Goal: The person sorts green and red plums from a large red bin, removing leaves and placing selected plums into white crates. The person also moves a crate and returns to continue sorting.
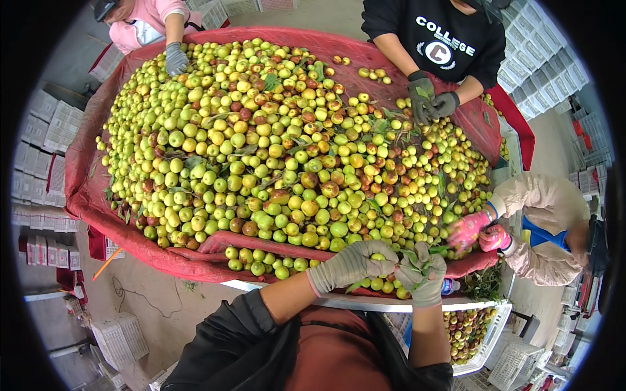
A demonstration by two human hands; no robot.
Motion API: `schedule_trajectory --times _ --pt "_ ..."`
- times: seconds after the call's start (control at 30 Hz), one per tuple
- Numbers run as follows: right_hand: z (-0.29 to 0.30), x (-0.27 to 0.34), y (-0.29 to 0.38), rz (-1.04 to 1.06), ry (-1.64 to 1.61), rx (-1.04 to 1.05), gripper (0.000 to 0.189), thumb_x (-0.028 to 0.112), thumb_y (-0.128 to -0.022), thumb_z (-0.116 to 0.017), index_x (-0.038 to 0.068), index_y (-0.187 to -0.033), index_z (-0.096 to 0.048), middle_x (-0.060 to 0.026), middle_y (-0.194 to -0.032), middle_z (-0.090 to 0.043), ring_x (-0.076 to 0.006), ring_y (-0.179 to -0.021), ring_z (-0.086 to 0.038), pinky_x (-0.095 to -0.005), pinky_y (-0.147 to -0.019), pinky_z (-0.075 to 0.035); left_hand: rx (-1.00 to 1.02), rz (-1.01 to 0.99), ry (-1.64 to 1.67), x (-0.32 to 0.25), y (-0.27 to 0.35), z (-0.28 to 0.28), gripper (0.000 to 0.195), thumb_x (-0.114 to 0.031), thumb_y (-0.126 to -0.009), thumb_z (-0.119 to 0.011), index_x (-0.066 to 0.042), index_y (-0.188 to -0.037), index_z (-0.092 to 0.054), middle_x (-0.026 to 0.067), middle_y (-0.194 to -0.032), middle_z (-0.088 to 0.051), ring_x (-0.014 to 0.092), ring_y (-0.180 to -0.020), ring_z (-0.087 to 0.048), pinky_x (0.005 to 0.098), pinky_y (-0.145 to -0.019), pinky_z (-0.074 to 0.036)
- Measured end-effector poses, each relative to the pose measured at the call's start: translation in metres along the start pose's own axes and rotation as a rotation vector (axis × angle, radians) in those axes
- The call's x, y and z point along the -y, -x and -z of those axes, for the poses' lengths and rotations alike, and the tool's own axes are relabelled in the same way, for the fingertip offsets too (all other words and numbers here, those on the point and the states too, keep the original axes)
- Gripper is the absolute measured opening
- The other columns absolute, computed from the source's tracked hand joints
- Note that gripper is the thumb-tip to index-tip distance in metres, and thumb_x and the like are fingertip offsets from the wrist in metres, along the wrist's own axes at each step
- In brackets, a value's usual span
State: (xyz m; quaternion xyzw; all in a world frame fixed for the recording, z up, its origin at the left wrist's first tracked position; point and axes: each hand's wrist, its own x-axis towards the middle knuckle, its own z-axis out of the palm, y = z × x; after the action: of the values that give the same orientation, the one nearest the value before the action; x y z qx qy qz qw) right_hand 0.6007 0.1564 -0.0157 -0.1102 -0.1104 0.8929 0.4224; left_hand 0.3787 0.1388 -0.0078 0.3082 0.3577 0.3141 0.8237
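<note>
A large heap of green, yellow and reddish-brown jujube fruits (234,146) lies on a red mesh cloth (161,261) before me. My left hand (354,266), in a grey-green glove, is at the heap's near edge, with a yellow-green fruit (377,256) at its fingertips. Close beside it on the right, my right hand (424,276), gloved the same way, is turned partly palm up and holds green leaves (415,261) between thumb and fingers. More fruits (266,263) lie in a fold of the cloth by my left forearm.
Gloved hands of co-workers are at the heap: top left (176,58), top right (430,100) and, nearest my right hand, in pink gloves (472,232). A white crate of darker fruits (506,317) stands below right. A bottle (450,286) lies beside my right hand. Stacked crates (120,337) stand around.
</note>
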Motion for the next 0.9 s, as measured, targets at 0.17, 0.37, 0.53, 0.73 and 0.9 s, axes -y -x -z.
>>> schedule_trajectory --times 0.17,0.37,0.53,0.73,0.9 --pt "-0.007 0.0 0.02 0.048 -0.172 0.158 0.019 0.018 -0.081 -0.075 0.013 -0.085 -0.057 0.0005 -0.067 -0.05 -0.0111 -0.045 -0.041 -0.0303 -0.045 -0.032 0.018 0.007 0.168 0.005 -0.001 -0.004 0.026 -0.028 -0.098 -0.074 -0.006 -0.11 -0.067 -0.0009 -0.078 -0.06 0.01 -0.068 -0.055 0.0252 -0.063 -0.046" --pt "-0.015 0.024 0.079 0.132 0.135 0.156 0.028 0.028 -0.093 -0.065 0.017 -0.075 -0.046 0.0058 -0.063 -0.04 -0.011 -0.049 -0.037 -0.0299 -0.047 -0.036 -0.173 -0.159 -0.267 -0.013 -0.009 0.019 0.023 -0.031 -0.099 -0.069 -0.008 -0.096 -0.065 -0.0006 -0.073 -0.057 0.009 -0.062 -0.051 0.0248 -0.058 -0.043" --pt "-0.022 0.02 0.115 -0.084 0.302 -0.161 0.022 0.024 -0.093 -0.067 0.011 -0.08 -0.053 0.0003 -0.071 -0.047 -0.0114 -0.056 -0.043 -0.0284 -0.05 -0.04 -0.066 -0.276 -0.35 -0.014 -0.012 0.012 0.022 -0.032 -0.102 -0.066 -0.009 -0.104 -0.068 -0.0007 -0.083 -0.063 0.01 -0.072 -0.057 0.0246 -0.066 -0.048" --pt "-0.038 -0.037 0.073 0.155 0.839 -0.815 0.019 0.026 -0.1 -0.065 0.009 -0.106 -0.066 -0.0004 -0.083 -0.064 -0.0078 -0.062 -0.056 -0.0246 -0.051 -0.043 0.077 -0.58 -0.906 0.018 -0.017 -0.036 0.018 -0.013 -0.095 -0.064 -0.009 -0.113 -0.064 0.0119 -0.095 -0.059 0.035 -0.086 -0.062 0.0411 -0.077 -0.053" --pt "-0.041 -0.052 0.047 0.245 0.964 -0.867 0.029 0.036 -0.105 -0.061 0.007 -0.107 -0.066 0.0068 -0.079 -0.059 -0.003 -0.063 -0.05 -0.02 -0.054 -0.037 -0.053 -0.547 -0.877 0.027 -0.02 -0.047 0.033 -0.004 -0.095 -0.062 -0.004 -0.127 -0.055 0.0132 -0.099 -0.059 0.03 -0.088 -0.064 0.04 -0.079 -0.054"
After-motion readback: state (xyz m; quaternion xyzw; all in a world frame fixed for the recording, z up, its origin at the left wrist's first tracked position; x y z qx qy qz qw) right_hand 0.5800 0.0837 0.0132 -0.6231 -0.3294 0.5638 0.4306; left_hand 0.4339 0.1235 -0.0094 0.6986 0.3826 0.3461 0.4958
